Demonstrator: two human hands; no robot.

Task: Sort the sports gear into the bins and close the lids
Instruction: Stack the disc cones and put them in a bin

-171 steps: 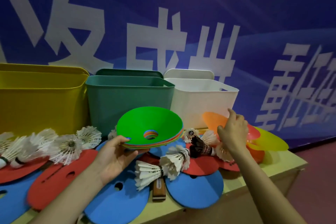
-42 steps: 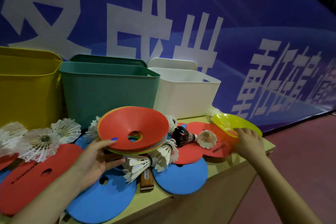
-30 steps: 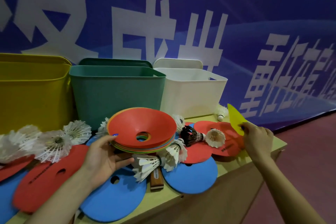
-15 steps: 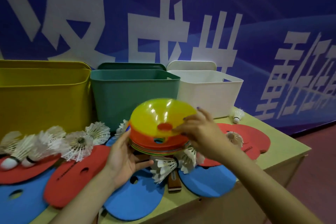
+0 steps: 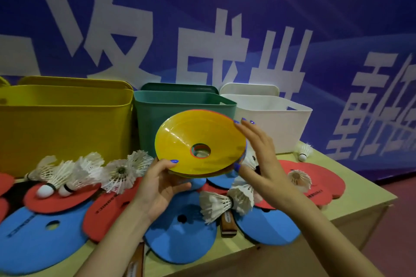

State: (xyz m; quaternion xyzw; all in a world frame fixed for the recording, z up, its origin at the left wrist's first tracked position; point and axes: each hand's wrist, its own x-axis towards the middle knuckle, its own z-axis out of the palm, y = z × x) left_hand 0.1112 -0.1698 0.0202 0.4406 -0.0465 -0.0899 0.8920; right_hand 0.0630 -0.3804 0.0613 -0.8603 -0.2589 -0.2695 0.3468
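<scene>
My left hand (image 5: pixel 161 183) grips the lower left edge of a stack of disc cones (image 5: pixel 199 145), thumb on top, with a yellow one uppermost. My right hand (image 5: pixel 261 159) lies against the stack's right rim with straight fingers. The stack hovers above the table in front of the green bin (image 5: pixel 157 119). A yellow bin (image 5: pixel 56 123) stands to its left and a white bin (image 5: pixel 276 123) to its right, all without lids on. Red and blue paddles (image 5: pixel 180 236) and white shuttlecocks (image 5: pixel 119 173) are spread over the table.
Lids lean upright behind each bin, against a blue banner wall (image 5: pixel 225 29). A lone shuttlecock (image 5: pixel 304 153) lies beside the white bin. The table's right edge (image 5: pixel 360 216) drops to a red floor. A wooden paddle handle (image 5: pixel 228 224) sticks out between blue paddles.
My right hand picked up the yellow cone from the table's right end and set it on top of the stack in my left hand. It now lies flat against the stack's rim.
</scene>
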